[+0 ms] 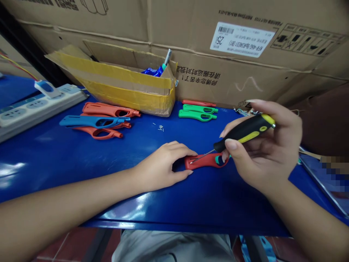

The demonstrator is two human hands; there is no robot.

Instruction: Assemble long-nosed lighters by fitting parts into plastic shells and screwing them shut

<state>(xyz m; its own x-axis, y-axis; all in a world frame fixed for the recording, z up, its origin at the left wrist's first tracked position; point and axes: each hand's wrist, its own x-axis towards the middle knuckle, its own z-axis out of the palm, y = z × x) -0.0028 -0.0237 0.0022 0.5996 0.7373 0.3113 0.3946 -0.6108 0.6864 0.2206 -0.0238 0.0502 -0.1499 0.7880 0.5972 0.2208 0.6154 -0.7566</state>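
Observation:
A red long-nosed lighter body (pixel 205 161) with a slot and a teal trigger part lies flat on the blue tabletop. My left hand (pixel 166 165) pinches its left end between thumb and fingers. My right hand (pixel 268 153) grips a screwdriver (pixel 241 133) by its black and yellow handle. The thin shaft slants down to the left, and its tip is at the slotted end of the red body, close to my left fingers. Whether the tip touches the body I cannot tell. A fingertip of the right hand is beside the teal part.
Red and blue lighter shells (pixel 95 121) lie at left. Green shells (pixel 197 115) and a red one lie near the back. Small pale pins (pixel 160 128) are scattered mid-table. A taped cardboard box (pixel 120 94), a power strip (pixel 38 105) and a large carton (pixel 191 36) stand behind.

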